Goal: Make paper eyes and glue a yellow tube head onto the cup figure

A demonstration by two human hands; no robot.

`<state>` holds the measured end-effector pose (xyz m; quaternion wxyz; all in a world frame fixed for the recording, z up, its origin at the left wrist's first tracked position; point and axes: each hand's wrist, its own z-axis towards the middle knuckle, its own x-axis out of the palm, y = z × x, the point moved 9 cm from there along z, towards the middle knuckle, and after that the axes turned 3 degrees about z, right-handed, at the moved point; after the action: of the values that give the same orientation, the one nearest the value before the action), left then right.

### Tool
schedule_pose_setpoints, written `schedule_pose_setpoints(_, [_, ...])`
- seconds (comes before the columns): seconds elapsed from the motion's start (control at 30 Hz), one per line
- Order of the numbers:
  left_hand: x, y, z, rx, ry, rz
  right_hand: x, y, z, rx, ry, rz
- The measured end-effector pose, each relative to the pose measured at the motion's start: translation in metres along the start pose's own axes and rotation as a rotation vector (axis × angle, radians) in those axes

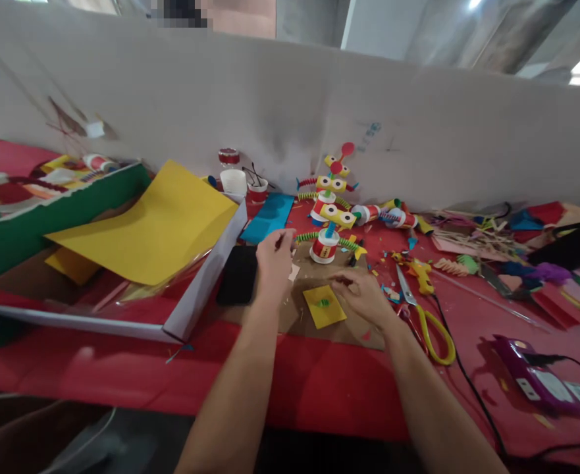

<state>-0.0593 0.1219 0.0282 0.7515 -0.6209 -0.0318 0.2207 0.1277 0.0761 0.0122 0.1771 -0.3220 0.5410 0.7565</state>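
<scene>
Table (319, 388): red-covered, strewn with scraps; a white partition wall (290, 112) stands behind it.
Cardboard mat (309, 309): brown, under both your hands; work over it.
Yellow square (324, 307): lies flat on the mat with a green curl on it, just left of your right hand.
Left hand (274, 258): fingers pinched on something thin, too small to tell.
Right hand (361, 293): fingers curled together beside the square; hold it steady by its edge.
Scissors (425, 316): yellow-handled, just to your right.
</scene>
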Motion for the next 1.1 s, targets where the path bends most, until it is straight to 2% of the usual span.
schedule_pose_setpoints(0.1, [0.029,-0.006,-0.013,0.043,0.405,0.233,0.013,0.007,0.000,-0.082,0.157,-0.057])
schedule_pose_setpoints(0.17, [0.043,-0.011,-0.029,0.126,0.547,0.411,0.024,0.008,-0.003,-0.098,0.228,-0.070])
schedule_pose_setpoints(0.27, [0.053,-0.011,-0.045,0.198,0.546,0.531,0.041,0.005,-0.009,-0.096,0.296,-0.102])
schedule_pose_setpoints(0.33, [0.057,-0.011,-0.051,0.230,0.515,0.476,0.048,0.001,-0.008,-0.086,0.296,-0.109])
schedule_pose_setpoints(0.43, [0.063,-0.006,-0.057,0.209,0.531,0.276,0.036,-0.008,-0.001,-0.028,0.159,0.013])
schedule_pose_setpoints(0.57, [0.076,0.000,-0.065,0.031,0.653,-0.104,0.008,-0.026,0.002,0.153,-0.097,0.427])
schedule_pose_setpoints(0.63, [0.080,0.006,-0.067,-0.109,0.648,-0.261,0.004,-0.033,0.000,0.226,-0.173,0.591])
schedule_pose_setpoints(0.73, [0.078,0.015,-0.067,-0.256,0.576,-0.394,0.001,-0.039,-0.004,0.303,-0.274,0.704])
schedule_pose_setpoints(0.87, [0.069,0.023,-0.060,-0.346,0.485,-0.491,0.011,-0.040,-0.005,0.340,-0.272,0.867])
schedule_pose_setpoints(1.1, [0.069,0.026,-0.055,-0.424,0.549,-0.593,0.010,-0.032,-0.002,0.311,-0.279,0.801])
